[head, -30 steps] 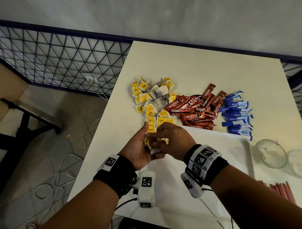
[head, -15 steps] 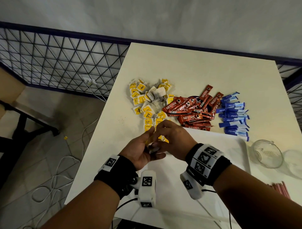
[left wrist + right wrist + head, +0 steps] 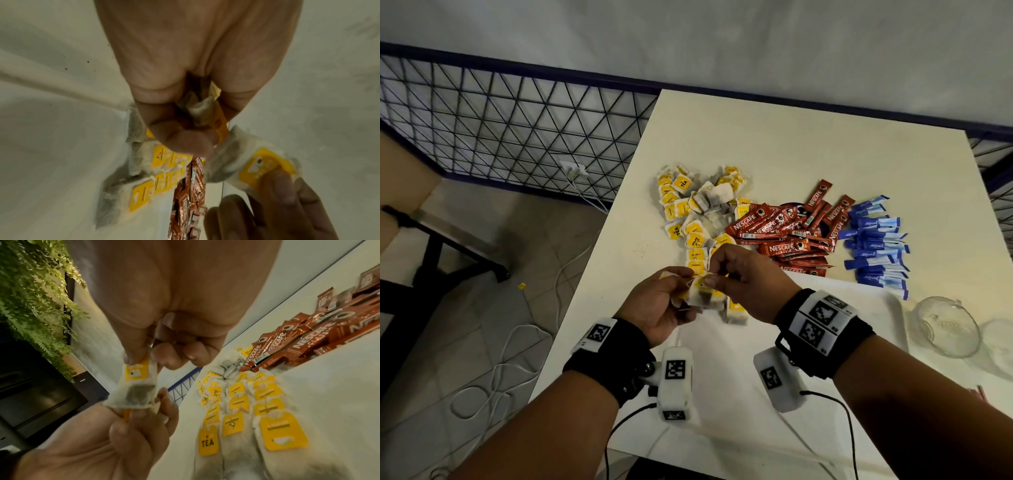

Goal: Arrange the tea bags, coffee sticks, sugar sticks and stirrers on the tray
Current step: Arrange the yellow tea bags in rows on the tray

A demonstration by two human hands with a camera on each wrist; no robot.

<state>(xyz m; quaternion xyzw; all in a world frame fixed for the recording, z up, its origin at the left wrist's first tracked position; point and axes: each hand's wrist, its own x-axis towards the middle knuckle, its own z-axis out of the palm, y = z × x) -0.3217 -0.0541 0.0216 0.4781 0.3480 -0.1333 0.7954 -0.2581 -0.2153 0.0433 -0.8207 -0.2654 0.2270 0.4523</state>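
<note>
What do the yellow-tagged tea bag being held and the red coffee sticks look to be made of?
Yellow-tagged tea bag: thin, matte, porous filter paper, seemingly; dark leaves show through, with a card-like tag. Red coffee sticks: glossy printed foil or plastic film, judging by highlights and crimped ends.

We have drawn our hands a little apart: the right hand (image 3: 748, 282) now pinches one tea bag (image 3: 702, 291) by its yellow tag and lifts it away from the small bunch of tea bags (image 3: 202, 112) that the left hand (image 3: 657, 305) grips. A moment ago both hands were closed together over that bunch, with no bag singled out.
</note>
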